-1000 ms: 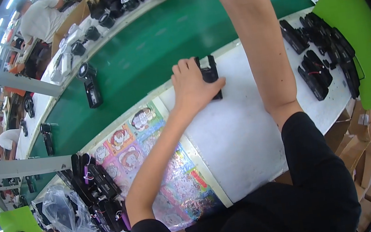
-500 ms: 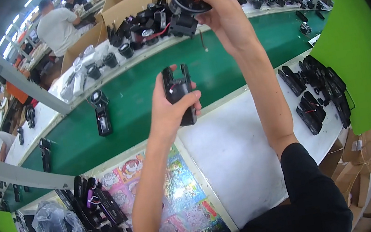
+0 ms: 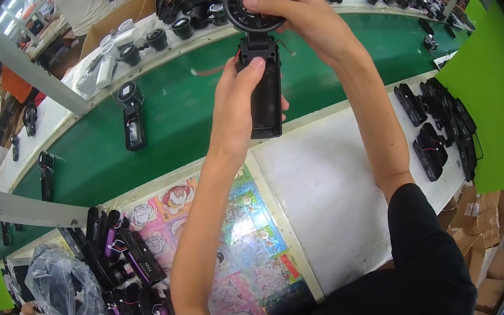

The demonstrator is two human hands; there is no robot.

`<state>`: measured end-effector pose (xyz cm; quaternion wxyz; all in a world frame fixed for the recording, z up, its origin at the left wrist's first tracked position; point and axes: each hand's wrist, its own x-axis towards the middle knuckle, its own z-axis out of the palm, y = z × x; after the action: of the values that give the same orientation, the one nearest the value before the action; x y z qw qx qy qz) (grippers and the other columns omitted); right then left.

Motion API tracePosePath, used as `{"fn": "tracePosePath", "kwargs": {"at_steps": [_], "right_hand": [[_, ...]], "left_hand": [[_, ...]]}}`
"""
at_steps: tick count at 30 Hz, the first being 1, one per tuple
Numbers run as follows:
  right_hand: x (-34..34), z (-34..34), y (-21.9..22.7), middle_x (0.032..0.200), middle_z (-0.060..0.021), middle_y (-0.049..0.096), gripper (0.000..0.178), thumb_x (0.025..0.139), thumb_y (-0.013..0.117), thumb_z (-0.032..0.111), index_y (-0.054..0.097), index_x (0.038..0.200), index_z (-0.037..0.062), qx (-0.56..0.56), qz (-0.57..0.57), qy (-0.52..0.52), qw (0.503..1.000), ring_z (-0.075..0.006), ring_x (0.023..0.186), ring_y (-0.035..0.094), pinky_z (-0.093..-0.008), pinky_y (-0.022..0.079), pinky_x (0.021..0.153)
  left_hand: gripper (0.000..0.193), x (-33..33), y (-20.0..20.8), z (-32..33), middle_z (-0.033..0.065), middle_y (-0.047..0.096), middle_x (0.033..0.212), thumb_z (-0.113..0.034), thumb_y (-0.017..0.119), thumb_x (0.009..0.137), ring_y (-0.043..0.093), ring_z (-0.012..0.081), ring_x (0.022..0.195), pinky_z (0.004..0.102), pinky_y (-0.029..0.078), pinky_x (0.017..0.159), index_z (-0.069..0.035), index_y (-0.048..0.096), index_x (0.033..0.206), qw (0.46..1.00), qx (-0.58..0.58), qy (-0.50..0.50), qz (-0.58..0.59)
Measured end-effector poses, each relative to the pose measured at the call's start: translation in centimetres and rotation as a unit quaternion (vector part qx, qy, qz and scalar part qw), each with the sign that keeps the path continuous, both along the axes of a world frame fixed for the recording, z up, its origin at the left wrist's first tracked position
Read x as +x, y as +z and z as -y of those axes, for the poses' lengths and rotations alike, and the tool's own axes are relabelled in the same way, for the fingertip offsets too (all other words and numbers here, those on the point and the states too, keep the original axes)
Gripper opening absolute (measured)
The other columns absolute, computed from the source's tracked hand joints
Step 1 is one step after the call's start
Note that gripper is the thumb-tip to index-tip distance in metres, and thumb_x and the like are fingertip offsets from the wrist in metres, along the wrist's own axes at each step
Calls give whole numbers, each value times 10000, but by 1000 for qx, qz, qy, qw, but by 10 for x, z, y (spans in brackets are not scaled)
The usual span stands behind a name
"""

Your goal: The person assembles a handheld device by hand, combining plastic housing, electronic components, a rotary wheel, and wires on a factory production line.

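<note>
My left hand (image 3: pixel 238 104) grips a long black handle part (image 3: pixel 264 94), held upright above the green conveyor belt (image 3: pixel 194 111). My right hand (image 3: pixel 299 12) holds a round black fan head (image 3: pixel 251 3) right at the top end of that handle, so the two pieces touch. Both arms are raised in front of me over the white work table (image 3: pixel 341 196). A thin reddish wire (image 3: pixel 207 70) shows beside the handle's top.
Black handle parts (image 3: pixel 441 124) lie in rows on the table's right, more black and purple ones (image 3: pixel 122 266) at the left beside a clear plastic bag (image 3: pixel 65 293). Assembled black units (image 3: pixel 131 120) ride the belt. A colourful cartoon mat (image 3: pixel 238 243) covers the table's left. Other people work beyond.
My left hand lifted the black handle off the white table and raised it. My right hand brought the round fan head down to the handle's top end.
</note>
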<state>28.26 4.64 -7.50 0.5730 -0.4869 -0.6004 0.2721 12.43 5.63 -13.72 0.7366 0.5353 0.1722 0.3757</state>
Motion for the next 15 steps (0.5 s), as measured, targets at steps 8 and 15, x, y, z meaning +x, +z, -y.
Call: {"fn": "tracePosePath", "kwargs": {"at_steps": [8,15], "right_hand": [[3,4,3,976,-6,650,421,850,648,308,608,1213,97,-4,57,12,998,-61,870,579,-205,438,729],[3,7,11,1041,-55,625,498,856,673,138,495,1284,-44,79,48,180,979,-100,910,578,-242,477,805]], "left_hand": [[430,0,-7,-6,115,606,947,-408,454,941,624,190,705,313,546,592,-28,495,1137,1000,-10,1,19],[377,1,-10,-6,110,607,926,-360,491,939,621,169,697,298,544,581,-20,500,1102,1000,11,10,-13]]}}
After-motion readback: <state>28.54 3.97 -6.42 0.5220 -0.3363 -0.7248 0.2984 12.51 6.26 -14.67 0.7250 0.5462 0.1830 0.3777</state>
